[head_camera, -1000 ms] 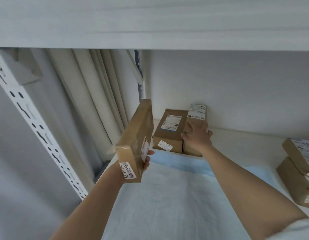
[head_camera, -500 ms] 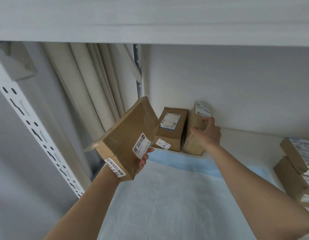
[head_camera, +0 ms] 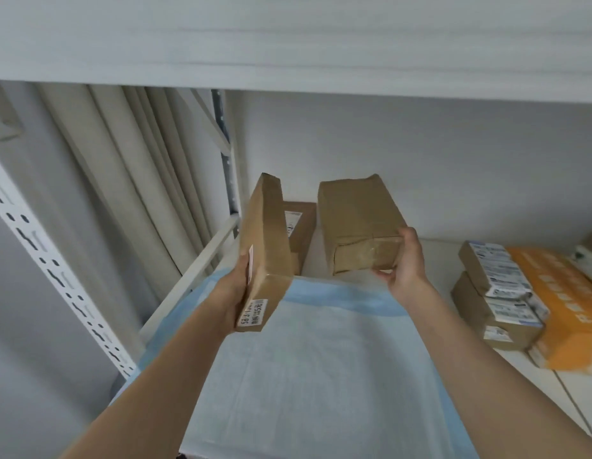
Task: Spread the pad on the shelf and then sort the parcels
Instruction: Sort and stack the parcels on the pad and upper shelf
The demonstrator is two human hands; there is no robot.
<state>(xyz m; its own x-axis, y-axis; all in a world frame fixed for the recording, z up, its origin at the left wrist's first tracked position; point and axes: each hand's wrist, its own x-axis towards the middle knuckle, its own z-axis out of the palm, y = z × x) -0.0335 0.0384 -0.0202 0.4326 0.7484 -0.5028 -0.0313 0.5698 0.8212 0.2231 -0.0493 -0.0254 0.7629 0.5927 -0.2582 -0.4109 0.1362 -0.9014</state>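
Head view shows me the pad already spread flat on the shelf: pale quilted white in the middle with a light blue border, its far edge just short of the back wall. My left hand grasps a flat brown parcel, fingers wrapped behind it, thumb side near a pinkish label; the parcel stands on edge, tilted slightly, with a white barcode sticker on its near end. My right hand grips a thicker taped brown parcel by its near right corner, held up off the shelf above the pad's far edge. A third brown box with a white label sits against the back wall, partly hidden between the two held parcels. To the right, well apart, stacked labelled boxes lie beside an orange package.

Compared with half a second ago, the thick parcel no longer leans on the shelf beside the back box; my right hand has lifted it clear and turned it so its label faces away. The flat parcel has swung from a broad-face-up tilt to nearly upright, closer to the middle.
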